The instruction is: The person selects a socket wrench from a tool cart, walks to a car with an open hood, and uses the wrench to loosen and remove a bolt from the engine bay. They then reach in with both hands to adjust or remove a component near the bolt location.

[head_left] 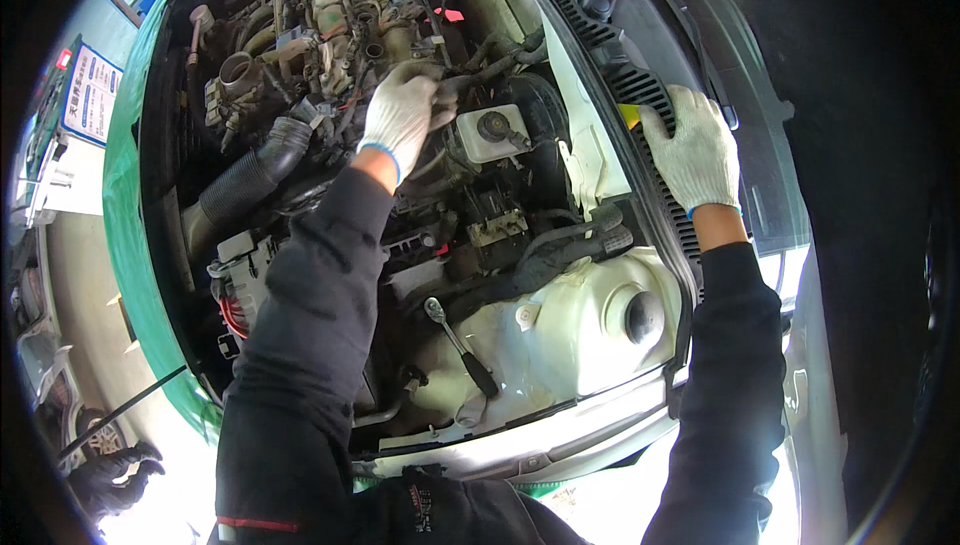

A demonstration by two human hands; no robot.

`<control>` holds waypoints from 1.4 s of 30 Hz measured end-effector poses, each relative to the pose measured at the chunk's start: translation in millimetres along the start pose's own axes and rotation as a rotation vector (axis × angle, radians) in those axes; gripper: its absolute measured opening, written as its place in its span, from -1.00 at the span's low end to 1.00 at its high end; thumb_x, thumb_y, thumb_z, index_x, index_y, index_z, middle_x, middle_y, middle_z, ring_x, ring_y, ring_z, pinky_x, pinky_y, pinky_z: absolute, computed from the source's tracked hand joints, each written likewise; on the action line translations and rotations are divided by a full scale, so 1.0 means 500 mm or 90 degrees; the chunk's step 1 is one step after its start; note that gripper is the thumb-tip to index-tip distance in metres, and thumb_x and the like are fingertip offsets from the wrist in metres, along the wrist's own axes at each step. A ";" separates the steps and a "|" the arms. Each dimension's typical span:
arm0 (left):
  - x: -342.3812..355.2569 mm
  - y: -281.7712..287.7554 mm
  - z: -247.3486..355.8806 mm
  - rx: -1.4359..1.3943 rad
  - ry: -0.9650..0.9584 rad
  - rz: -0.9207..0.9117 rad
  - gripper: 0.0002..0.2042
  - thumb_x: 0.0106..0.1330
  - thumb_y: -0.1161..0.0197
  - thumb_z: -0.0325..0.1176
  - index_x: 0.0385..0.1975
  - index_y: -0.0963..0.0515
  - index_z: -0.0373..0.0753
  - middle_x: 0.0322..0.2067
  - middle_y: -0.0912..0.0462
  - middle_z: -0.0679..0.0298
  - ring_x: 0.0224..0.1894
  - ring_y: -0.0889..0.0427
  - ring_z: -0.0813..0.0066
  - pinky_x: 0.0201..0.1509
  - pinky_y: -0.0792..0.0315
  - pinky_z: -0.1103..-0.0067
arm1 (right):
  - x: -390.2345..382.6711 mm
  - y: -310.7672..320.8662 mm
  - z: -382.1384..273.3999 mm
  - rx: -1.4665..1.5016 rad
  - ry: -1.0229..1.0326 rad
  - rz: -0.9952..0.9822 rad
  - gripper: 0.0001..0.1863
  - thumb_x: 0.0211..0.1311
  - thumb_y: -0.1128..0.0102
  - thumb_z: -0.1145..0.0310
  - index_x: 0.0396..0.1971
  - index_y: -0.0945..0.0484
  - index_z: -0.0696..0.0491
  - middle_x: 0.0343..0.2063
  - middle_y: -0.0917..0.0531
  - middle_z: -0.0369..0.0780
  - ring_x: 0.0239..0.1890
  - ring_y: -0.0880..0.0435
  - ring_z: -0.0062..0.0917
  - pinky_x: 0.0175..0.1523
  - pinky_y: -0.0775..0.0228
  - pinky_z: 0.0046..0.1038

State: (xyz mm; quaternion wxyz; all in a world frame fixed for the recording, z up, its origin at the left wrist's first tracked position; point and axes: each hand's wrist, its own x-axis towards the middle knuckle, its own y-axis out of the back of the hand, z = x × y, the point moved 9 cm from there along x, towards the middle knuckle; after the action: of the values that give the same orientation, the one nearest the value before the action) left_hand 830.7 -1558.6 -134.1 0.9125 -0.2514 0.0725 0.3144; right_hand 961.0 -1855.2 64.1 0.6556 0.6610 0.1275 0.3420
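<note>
Both my hands wear white knit gloves over an open car engine bay. My left hand (405,110) reaches in among the hoses beside the engine (335,25), its fingers curled; what lies in them is hidden. A dark hose (495,67) runs right by its fingertips. Just to the right of that hand sits a pale fluid reservoir (478,150) with a black cap (493,126). My right hand (695,150) lies on the black slotted cowl panel (640,85) below the windshield, thumb apart from the fingers. A small yellow piece (629,115) shows beside that thumb.
A ratchet wrench (460,345) lies on the white inner fender near the round strut tower (640,317). A ribbed black air duct (245,175) stands at the left. Green covering (125,205) lines the car's front edge. A thin dark rod (125,410) slants at lower left.
</note>
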 end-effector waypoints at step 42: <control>0.077 0.075 -0.019 1.092 -0.602 -0.117 -0.84 0.35 -0.26 -0.45 -0.21 -0.76 -0.27 -0.38 -0.73 0.19 -0.18 -0.69 0.26 -0.02 -0.55 0.42 | -0.344 -0.125 -0.503 0.214 0.175 -0.653 -0.51 0.62 -0.09 0.00 0.12 -0.68 0.14 0.01 -0.77 0.03 0.15 -0.76 -0.03 0.30 -0.60 -0.08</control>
State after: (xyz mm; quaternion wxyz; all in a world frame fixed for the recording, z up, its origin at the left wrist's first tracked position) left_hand 838.7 -1517.4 -168.9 0.7415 0.6432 -0.1164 0.1512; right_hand 696.8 -1758.6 -67.8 0.6008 0.5592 0.5701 0.0366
